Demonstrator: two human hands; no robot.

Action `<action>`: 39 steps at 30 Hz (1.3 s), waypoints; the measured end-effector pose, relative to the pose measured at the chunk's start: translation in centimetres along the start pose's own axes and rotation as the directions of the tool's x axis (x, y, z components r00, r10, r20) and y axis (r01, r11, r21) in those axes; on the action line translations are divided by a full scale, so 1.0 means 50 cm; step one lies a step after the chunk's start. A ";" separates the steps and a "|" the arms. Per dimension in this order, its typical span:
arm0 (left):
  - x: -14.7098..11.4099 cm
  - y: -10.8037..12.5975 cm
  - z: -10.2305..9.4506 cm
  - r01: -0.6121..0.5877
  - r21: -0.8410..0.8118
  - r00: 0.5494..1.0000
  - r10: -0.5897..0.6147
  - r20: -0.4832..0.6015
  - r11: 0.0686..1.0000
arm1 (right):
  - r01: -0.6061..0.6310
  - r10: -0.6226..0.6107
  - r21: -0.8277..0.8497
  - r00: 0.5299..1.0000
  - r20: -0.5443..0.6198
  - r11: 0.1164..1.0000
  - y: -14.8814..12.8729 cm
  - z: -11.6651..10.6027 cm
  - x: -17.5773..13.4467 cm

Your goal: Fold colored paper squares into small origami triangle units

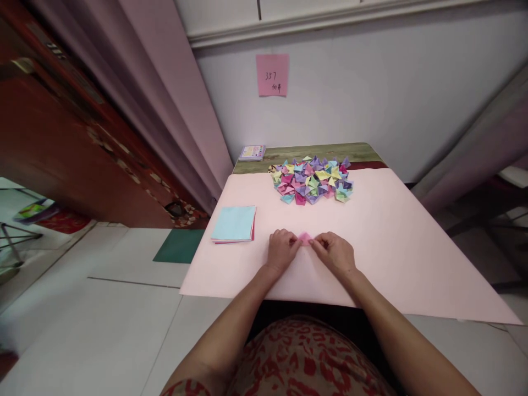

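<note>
Between my two hands, just above or on the pink-covered table (391, 264), is a small folded piece of pink paper (304, 238). My left hand (282, 247) pinches its left side between thumb and fingers. The right side of the paper is pinched by my right hand (333, 251). Part of the paper is hidden by the fingertips. Beyond my hands lies a heap of small folded paper pieces (311, 180) in purple, yellow, pink, green and blue. To the left is a stack of square paper sheets (234, 223), light blue on top.
At the table's back left corner sits a small printed pack (252, 153). A pink note with handwriting (273, 75) is stuck to the wall behind. A purple curtain (177, 93) and a red-brown door (82, 137) stand at the left. A green mat (178, 245) lies on the floor.
</note>
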State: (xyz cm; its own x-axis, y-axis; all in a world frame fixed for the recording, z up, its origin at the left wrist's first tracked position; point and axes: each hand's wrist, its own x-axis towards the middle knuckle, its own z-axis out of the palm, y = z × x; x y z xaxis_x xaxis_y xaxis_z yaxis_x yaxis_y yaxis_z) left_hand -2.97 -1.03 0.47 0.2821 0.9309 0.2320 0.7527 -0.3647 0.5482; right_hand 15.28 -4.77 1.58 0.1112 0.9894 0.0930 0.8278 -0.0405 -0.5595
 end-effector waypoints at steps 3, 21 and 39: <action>0.003 0.003 0.006 0.039 0.005 0.999 -0.038 -0.026 0.999 | -0.072 0.072 -0.017 0.997 0.018 0.997 -0.011 0.002 0.007; -0.013 0.013 0.024 -0.119 0.227 0.988 0.139 -0.074 0.967 | 0.406 -0.439 -0.231 0.891 -0.115 0.884 0.002 0.058 -0.003; -0.089 0.033 0.034 -0.370 0.445 0.925 0.370 0.091 0.816 | 0.384 -0.385 -0.384 0.920 0.078 0.840 -0.026 0.071 0.008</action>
State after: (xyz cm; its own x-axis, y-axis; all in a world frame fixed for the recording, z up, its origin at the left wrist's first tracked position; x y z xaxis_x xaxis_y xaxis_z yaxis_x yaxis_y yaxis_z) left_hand -1.95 -5.74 -1.02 0.5932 0.7276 0.3445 0.7741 -0.6331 0.0041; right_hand 12.32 -3.85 -0.59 -0.2591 0.9364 0.2366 0.9489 0.2925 -0.1182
